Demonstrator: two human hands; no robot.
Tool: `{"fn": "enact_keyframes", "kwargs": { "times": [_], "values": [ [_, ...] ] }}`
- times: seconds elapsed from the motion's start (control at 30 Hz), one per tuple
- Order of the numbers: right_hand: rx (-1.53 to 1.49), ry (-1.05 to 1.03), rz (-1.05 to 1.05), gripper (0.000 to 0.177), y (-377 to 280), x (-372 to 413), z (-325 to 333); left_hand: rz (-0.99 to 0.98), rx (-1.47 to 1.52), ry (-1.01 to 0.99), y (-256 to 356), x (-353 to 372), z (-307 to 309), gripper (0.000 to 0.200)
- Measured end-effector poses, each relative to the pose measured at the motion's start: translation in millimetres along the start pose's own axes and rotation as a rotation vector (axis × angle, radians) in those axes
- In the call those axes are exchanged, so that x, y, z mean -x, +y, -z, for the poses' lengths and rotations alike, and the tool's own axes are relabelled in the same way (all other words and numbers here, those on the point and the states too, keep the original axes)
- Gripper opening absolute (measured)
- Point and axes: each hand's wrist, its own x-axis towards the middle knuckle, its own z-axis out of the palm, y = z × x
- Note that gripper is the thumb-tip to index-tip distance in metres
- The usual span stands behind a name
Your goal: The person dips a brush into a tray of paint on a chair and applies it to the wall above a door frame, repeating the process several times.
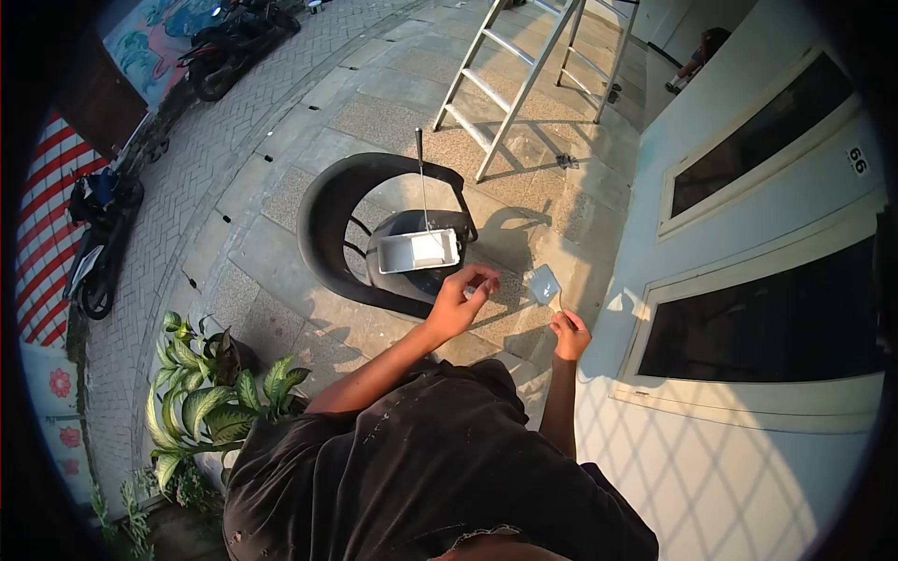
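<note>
My right hand [569, 335] is closed round the handle of a putty knife [543, 284], whose broad blade has a whitish smear on it. To its left my left hand [458, 304] is loosely curled, with thumb and fingers apart and nothing visible in it. Just beyond the left hand, a white paint tray [397, 253] rests on the seat of a black chair [319, 211] with a curved back. A roller with a thin metal rod and dark handle [419, 143] stands tilted up out of the tray. What the tray holds is hard to make out.
An aluminium stepladder [486, 89] stands ahead on the paving. At right is a pale wall with dark windows [762, 318]. Potted leafy plants [208, 402] are at left. Motorbikes [101, 234] are parked along the lane. A person [697, 61] is partly visible far off.
</note>
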Motion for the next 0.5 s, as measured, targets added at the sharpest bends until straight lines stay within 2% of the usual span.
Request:
{"fn": "enact_keyframes", "kwargs": {
  "times": [0.1, 0.17, 0.27, 0.3, 0.37, 0.43, 0.5],
  "values": [
    [0.067, -0.067, -0.050, 0.025, -0.1, 9.1, -48.5, -0.012, 0.074, 0.172, -18.0, 3.8, 23.1, 0.018],
    [0.044, -0.167, -0.047, 0.023, -6.7, 1.6, -71.8, 0.054, 0.103, 0.278, -33.5, 9.4, 32.9, 0.017],
    [0.137, -0.228, -0.093, 0.024, -10.4, -28.3, -100.2, 0.151, 0.118, 0.391, -44.5, 17.0, 51.6, 0.017],
    [0.161, -0.254, -0.114, 0.024, -8.6, -43.5, -111.6, 0.204, 0.223, 0.451, -53.9, 21.1, 57.2, 0.017],
    [0.245, -0.269, -0.080, 0.018, -3.0, -71.2, -134.6, 0.284, 0.210, 0.578, -80.3, 31.1, 73.3, 0.017],
    [0.282, -0.344, -0.111, 0.018, -1.2, -93.9, -162.4, 0.309, 0.196, 0.713, -103.5, 43.0, 86.5, 0.017],
    [0.324, -0.463, -0.042, 0.019, 8.2, -117.3, -192.3, 0.387, 0.170, 0.828, -118.9, 57.4, 99.1, 0.018]
  ]
}}
